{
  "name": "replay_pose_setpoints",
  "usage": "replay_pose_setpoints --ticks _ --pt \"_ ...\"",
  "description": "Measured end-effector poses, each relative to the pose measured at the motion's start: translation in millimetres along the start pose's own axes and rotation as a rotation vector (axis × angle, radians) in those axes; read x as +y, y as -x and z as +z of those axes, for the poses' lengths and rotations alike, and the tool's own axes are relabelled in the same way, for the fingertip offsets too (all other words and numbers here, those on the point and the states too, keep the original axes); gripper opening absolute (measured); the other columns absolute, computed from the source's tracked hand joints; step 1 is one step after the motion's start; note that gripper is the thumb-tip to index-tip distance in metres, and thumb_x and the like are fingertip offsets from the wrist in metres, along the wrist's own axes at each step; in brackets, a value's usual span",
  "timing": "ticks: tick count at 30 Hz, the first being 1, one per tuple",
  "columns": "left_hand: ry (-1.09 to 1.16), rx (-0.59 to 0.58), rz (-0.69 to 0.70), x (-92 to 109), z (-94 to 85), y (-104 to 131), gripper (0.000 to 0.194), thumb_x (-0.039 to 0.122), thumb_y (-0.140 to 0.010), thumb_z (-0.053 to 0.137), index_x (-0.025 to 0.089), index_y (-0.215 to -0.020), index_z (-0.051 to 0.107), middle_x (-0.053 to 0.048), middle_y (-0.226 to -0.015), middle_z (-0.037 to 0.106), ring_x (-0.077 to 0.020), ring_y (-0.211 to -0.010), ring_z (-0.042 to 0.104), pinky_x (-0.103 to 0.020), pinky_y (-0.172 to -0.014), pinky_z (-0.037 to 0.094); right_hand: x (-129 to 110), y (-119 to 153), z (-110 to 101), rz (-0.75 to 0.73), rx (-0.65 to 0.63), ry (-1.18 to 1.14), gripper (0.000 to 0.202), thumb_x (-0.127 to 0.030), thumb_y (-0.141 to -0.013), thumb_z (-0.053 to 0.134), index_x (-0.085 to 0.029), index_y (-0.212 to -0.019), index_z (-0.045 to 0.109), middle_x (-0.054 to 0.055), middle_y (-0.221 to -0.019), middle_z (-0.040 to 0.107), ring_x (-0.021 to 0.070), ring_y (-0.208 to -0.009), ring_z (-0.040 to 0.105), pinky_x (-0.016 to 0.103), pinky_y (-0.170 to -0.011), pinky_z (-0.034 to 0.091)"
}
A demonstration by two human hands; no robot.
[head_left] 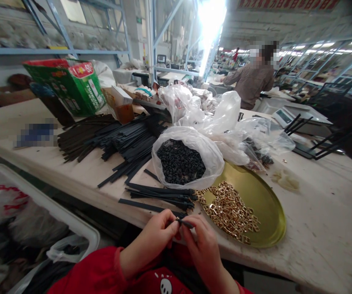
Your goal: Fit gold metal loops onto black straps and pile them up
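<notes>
At the table's front edge, my left hand and my right hand are close together, both pinching a short dark strap. A small gold bit shows at the strap's end by my left fingertips. Just beyond them lies a bundle of black straps with gold pieces at the right ends. A round gold tray with a heap of gold buckles stands to the right. Behind the bundle, an open plastic bag holds small black pieces.
Piles of dark strips lie on the table at left, near a green box. Clear plastic bags crowd the back. A white bin stands low left. A person is in the background.
</notes>
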State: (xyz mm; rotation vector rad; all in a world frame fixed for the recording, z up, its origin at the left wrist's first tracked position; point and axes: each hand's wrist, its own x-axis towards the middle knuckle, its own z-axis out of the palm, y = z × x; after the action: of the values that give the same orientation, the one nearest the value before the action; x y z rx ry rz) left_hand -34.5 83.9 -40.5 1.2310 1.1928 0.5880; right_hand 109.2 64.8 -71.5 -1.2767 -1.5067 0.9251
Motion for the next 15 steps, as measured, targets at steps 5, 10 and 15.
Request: replay_pose_setpoints --ticks 5,10,15 --pt "-0.203 0.018 0.082 2.0 0.5 8.5 0.015 0.028 -0.078 0.044 0.017 -0.073 0.053 0.001 -0.067 0.056 -0.0122 -0.060 0.050 -0.021 -0.055 0.038 5.5 -5.9 -2.6 0.243 -0.077 -0.188 0.015 -0.032 -0.075 0.059 -0.019 -0.071 0.055 -0.002 -0.060 0.057 0.0124 -0.054 0.052 0.022 -0.051 0.042" --pt "-0.098 -0.092 -0.038 0.4 -4.0 9.8 0.015 0.030 -0.078 0.043 0.017 -0.074 0.049 0.001 -0.063 0.061 -0.0084 -0.045 0.044 -0.018 -0.042 0.032 8.3 -7.9 -0.2 0.324 -0.118 -0.332 0.019 -0.034 -0.072 0.062 -0.018 -0.068 0.052 -0.004 -0.058 0.053 0.0103 -0.053 0.048 0.021 -0.051 0.039" --pt "-0.143 -0.083 -0.040 0.5 -6.9 9.4 0.018 0.033 -0.078 0.045 0.017 -0.072 0.047 0.001 -0.060 0.060 -0.0072 -0.042 0.044 -0.017 -0.040 0.031 5.1 -2.7 0.2 0.189 -0.093 -0.118 0.012 -0.029 -0.075 0.058 -0.019 -0.071 0.055 -0.002 -0.062 0.057 0.0126 -0.057 0.052 0.022 -0.053 0.041"
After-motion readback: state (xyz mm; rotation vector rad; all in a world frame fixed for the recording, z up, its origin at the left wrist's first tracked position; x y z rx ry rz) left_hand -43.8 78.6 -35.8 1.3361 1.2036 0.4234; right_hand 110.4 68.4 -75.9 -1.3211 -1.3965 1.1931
